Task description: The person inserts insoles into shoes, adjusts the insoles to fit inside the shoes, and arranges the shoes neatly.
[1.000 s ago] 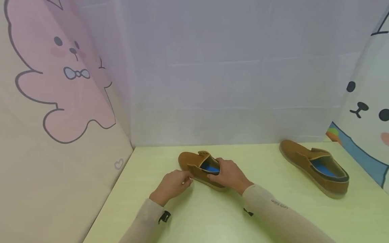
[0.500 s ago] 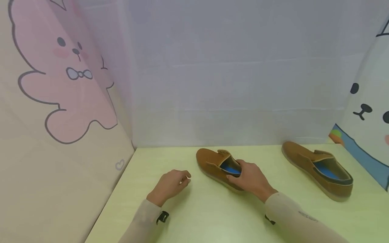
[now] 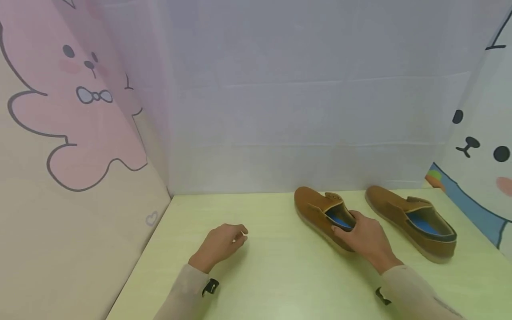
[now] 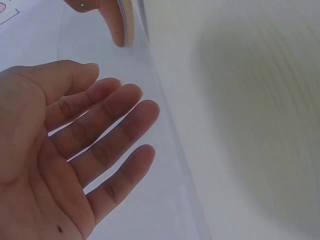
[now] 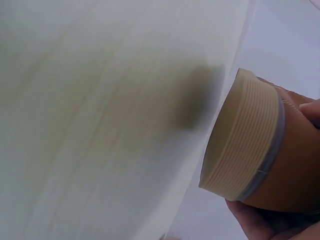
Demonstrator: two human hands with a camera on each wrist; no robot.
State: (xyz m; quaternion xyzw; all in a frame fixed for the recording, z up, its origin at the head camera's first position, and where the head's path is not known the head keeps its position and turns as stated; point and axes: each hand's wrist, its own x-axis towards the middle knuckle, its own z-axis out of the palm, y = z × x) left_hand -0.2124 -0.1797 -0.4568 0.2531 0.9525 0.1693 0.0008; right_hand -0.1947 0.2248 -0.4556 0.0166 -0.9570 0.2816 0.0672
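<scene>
My right hand point(image 3: 366, 240) grips a brown slip-on shoe point(image 3: 320, 215) by its heel collar, thumb on the near side. The shoe has a blue insole, and its toe points toward the back wall. In the right wrist view the ridged tan heel of the shoe point(image 5: 245, 140) shows, with a shadow on the table apart from it. A matching brown shoe point(image 3: 396, 218) lies to the right, with its toe also toward the wall. Over the left part of the table, my left hand point(image 3: 220, 244) holds nothing; its fingers point(image 4: 107, 145) are loosely bent in the left wrist view.
The pale yellow-green table point(image 3: 272, 275) meets a whitish sheet wall point(image 3: 304, 111) at its back edge. Sheets printed with a pink cartoon animal point(image 3: 92, 120) on the left and a white one point(image 3: 480, 111) on the right close the sides.
My right hand has carried the gripped shoe to the right, near the matching shoe. My left hand no longer touches the shoe and stays at about the same place.
</scene>
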